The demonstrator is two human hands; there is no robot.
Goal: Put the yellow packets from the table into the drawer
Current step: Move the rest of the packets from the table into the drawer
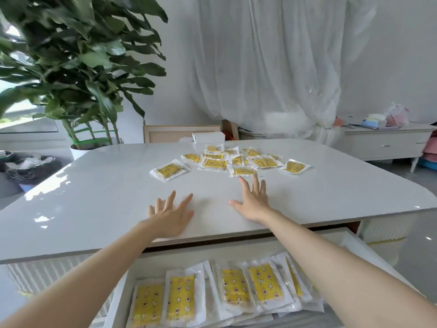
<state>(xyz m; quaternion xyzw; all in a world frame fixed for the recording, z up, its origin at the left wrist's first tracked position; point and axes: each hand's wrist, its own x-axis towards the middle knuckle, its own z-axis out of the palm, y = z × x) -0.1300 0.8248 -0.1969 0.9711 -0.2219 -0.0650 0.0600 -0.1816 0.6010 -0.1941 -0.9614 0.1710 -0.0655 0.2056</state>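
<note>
On the glossy white table (106,197): both hands spread flat, holding nothing, short of the packets.
The scattered yellow plastic-wrapped packets (236,159) lie ahead of both hands, toward the table's far side. The right hand (254,202), fingers straight and splayed, is nearer: its fingertips (241,179) stop just short of the nearest packet (243,171), not touching, the packet's long axis lying across the reach. The left hand (169,217), likewise splayed and empty, is well apart from the lone tilted packet (169,171) ahead. The open white drawer (350,240) below the near edge already holds a row of stored packets (179,297). Judgement: the right hand picks first.
</note>
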